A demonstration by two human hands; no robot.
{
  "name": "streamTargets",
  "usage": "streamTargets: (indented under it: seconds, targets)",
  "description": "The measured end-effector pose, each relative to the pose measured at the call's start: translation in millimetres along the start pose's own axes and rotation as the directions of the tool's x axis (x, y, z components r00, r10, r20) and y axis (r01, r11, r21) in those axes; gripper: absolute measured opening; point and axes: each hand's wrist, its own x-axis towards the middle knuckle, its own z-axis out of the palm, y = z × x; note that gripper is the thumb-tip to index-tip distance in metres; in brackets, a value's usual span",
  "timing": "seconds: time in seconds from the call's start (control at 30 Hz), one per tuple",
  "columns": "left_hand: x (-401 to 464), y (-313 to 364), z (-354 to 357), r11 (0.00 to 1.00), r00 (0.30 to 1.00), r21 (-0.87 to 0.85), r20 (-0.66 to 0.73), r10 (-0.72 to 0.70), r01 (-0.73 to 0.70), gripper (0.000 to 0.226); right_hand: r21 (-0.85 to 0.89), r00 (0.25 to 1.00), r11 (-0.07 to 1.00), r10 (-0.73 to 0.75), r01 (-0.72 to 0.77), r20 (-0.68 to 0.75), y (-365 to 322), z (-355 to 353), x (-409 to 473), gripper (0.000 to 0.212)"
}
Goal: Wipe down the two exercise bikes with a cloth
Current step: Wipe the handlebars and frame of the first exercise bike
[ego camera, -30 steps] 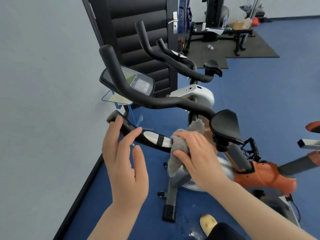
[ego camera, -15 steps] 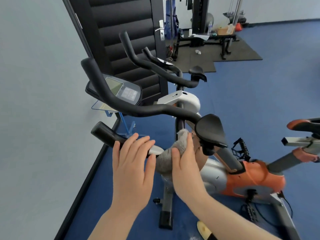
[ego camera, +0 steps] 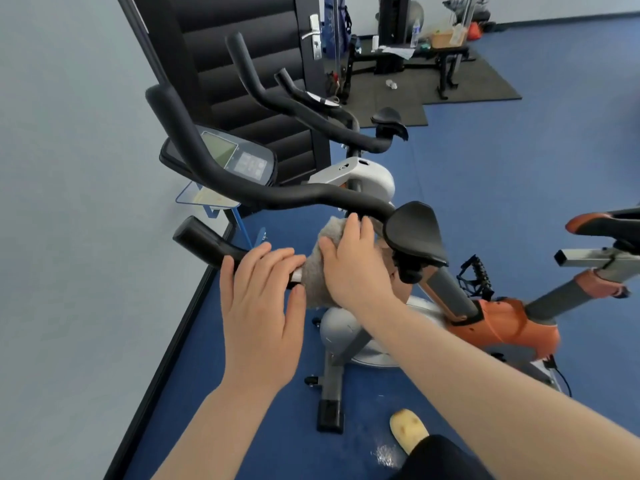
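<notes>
Person is standing at the orange exercise bike [ego camera: 498, 323], both hands working on the lower handlebar [ego camera: 211, 245]. Right hand [ego camera: 349, 268] is pressing the grey cloth [ego camera: 317, 271] onto the bar; grip looks wrapped around cloth and bar, fingers curled over the top. Cloth is sitting mid-bar, bunched, between the left hand and the black elbow pad [ego camera: 414, 233], tail hanging down below the bar. Left hand [ego camera: 259, 306] is resting on the bar just beside the cloth, fingers fairly straight over the top, thumb underneath; grip is loose, not clenching. Bar's long axis is running from upper left, free end toward the wall, down to the right into the stem. Upper handlebar [ego camera: 263, 192] is running roughly parallel above it, end curving up to the left, console [ego camera: 239, 159] sitting behind it. Second exercise bike [ego camera: 356, 174], white body, is standing further back, bars pointing the same way. Cardboard box [ego camera: 441, 38] is sitting on the far bench [ego camera: 415, 55]; contents too small to tell. Bottle [ego camera: 416, 29] is standing near it.
</notes>
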Motion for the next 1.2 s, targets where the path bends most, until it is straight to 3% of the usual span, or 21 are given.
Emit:
streamTargets:
  seconds: [0.13,0.27,0.4,0.47,0.53,0.6,0.7,0.77,0.8,0.87,0.93,1.07,1.13,1.2]
  targets:
    - [-1,2,-1,1.0,1.0,-0.015,-0.001,0.0,0.0,0.035,0.02,0.997,0.997,-0.072,0.072,0.018,3,6,-29,0.066]
    - [0,4,1,1.0,1.0,-0.015,-0.012,-0.015,0.014,0.034,-0.04,0.998,0.999,0.037,-0.035,0.057,-1,-4,4,0.056]
    - [-1,3,1,1.0,1.0,-0.02,-0.012,-0.005,0.005,0.034,-0.1,0.993,0.994,0.043,-0.032,0.107,1,0,-5,0.053]
    - [-1,3,2,1.0,1.0,-0.026,-0.023,-0.012,0.011,0.033,-0.218,0.989,0.975,0.066,-0.036,0.13,4,7,-8,0.051]
    - [0,4,4,1.0,0.999,-0.026,-0.032,-0.019,0.018,0.032,-0.145,0.992,0.985,0.105,-0.094,0.068,-4,0,3,0.057]
    - [1,4,4,0.999,0.999,-0.029,-0.041,-0.021,0.02,0.032,-0.293,0.997,0.956,0.024,-0.001,0.075,-11,-10,10,0.06]
    - [-1,1,4,0.999,1.0,-0.034,-0.024,-0.002,0.001,0.034,-0.68,0.977,0.706,-0.087,0.197,0.194,-3,-3,-6,0.051]
    - [-1,0,4,0.999,1.0,-0.042,-0.024,0.002,-0.003,0.034,-0.757,0.981,0.635,-0.006,0.154,0.195,1,-6,-12,0.046]
    - [-1,0,5,0.999,1.0,-0.044,-0.026,0.0,-0.001,0.034,-0.78,0.97,0.593,-0.007,0.201,0.244,0,-8,-12,0.038]
    - [0,1,5,0.999,0.999,-0.039,-0.032,-0.003,0.002,0.034,-0.806,0.934,0.471,-0.173,0.357,0.313,0,-11,5,0.026]
    - [-1,1,4,0.999,1.0,-0.033,-0.03,0.006,-0.007,0.035,-0.846,0.908,0.336,-0.218,0.414,0.358,-1,-16,11,0.029]
    - [-2,-1,2,0.999,1.0,-0.035,-0.004,0.025,-0.025,0.037,-0.85,0.908,0.324,-0.203,0.416,0.367,5,-10,-19,0.058]
    - [-2,-1,3,0.999,1.0,-0.034,-0.005,0.02,-0.021,0.037,-0.853,0.941,0.397,-0.146,0.34,0.307,9,-7,-9,0.05]
    - [-1,-1,2,0.999,1.0,-0.028,-0.003,0.015,-0.015,0.037,-0.812,0.948,0.493,-0.213,0.312,0.236,3,-9,9,0.034]
